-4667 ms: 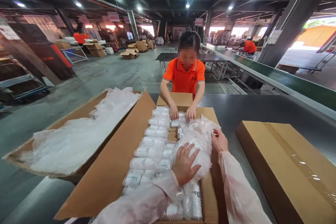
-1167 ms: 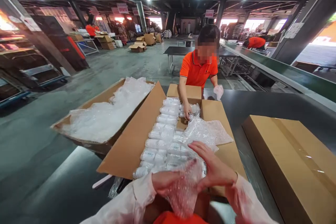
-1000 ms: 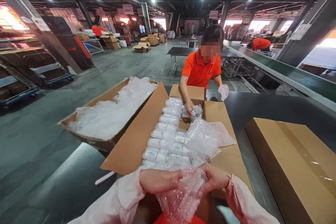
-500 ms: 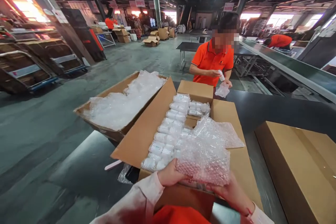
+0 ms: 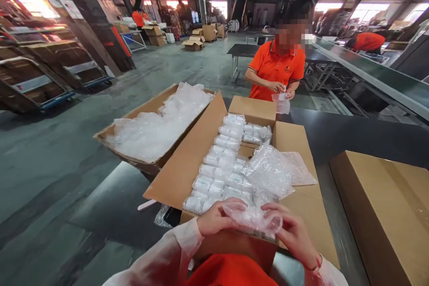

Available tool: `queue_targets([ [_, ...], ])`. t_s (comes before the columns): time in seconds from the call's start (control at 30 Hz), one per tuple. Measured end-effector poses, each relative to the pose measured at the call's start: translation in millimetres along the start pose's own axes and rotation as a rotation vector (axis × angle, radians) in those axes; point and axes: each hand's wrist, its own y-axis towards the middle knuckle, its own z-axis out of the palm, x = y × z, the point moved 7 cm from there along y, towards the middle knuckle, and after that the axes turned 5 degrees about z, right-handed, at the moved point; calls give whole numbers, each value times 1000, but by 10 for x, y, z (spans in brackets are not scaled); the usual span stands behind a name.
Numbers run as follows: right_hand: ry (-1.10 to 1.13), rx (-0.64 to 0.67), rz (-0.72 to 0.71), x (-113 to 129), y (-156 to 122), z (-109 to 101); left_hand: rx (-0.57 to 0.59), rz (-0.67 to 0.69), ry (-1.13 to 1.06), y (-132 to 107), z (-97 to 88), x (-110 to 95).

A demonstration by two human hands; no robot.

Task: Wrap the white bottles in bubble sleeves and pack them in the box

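Note:
Both my hands grip one bubble-wrap bag over the near end of an open cardboard box. My left hand pinches its left edge and my right hand holds its right side, fingers curled. The box holds rows of small bubble-wrapped white bottles. More loose bubble wrap lies on the box's right flap. Across the box a person in an orange shirt holds a small bag in both hands.
A second open box full of bubble-wrap bags sits to the left. A sealed flat carton lies on the dark table at the right. A green conveyor runs behind. Trolleys and cartons stand on the floor farther back.
My hands lifted a bubble-wrap bag out of the box, spread it flat, then gathered it smaller near my chest. The person opposite took a bottle from the box and raised both hands.

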Motion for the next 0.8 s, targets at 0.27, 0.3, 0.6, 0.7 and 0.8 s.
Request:
queue_targets([
  [0.27, -93, -18, 68, -189, 52, 74, -174, 29, 285, 43, -267, 0],
  [0.3, -135, -28, 58, -177, 71, 84, -178, 23, 330, 63, -280, -21],
  [0.6, 132, -81, 362, -492, 368, 206, 223, 158, 1119, 531, -142, -344],
  [0.7, 145, -147, 304, -487, 435, 86, -69, 114, 1271, 1120, -574, -467],
  [0.8, 20, -124, 249, -476, 477, 43, -200, -14, 1349, 1840, -841, -416],
])
